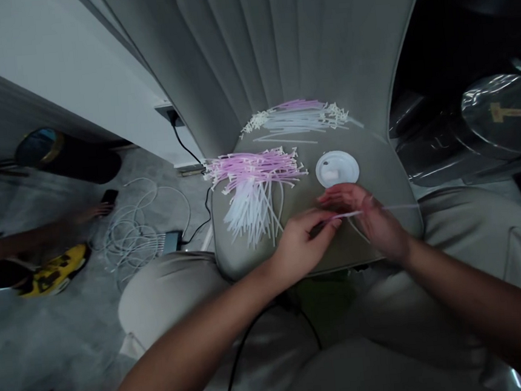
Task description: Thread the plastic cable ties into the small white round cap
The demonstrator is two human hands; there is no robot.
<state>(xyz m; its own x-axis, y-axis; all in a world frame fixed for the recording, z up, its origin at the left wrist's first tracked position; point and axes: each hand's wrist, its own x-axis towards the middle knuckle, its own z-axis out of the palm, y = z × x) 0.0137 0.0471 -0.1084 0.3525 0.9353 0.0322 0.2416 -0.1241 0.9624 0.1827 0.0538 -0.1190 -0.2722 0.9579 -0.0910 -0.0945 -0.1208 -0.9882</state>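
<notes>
Over the front of the chair seat, my left hand [307, 237] pinches the pinkish end of a thin, pale plastic strip [401, 207]. My right hand [379, 221] is slightly blurred, its fingers curled round the middle of that strip, which sticks out to the right. Just beyond the right hand sits a small round white dish [351, 166] with a little white block [330, 175] and a dark speck in it. To the left lies a pile of pink strips [253, 167] with white ends. White strips [250, 211] fan out from under it towards me.
More white and pink strips [297, 119] lie at the back of the grey padded chair [310, 33]. On the floor at left are tangled pale cables [135, 221], a power adapter [172, 241] and another person's hand [91, 212] by a phone [109, 199]. Shiny dark bins [443, 149] stand at right.
</notes>
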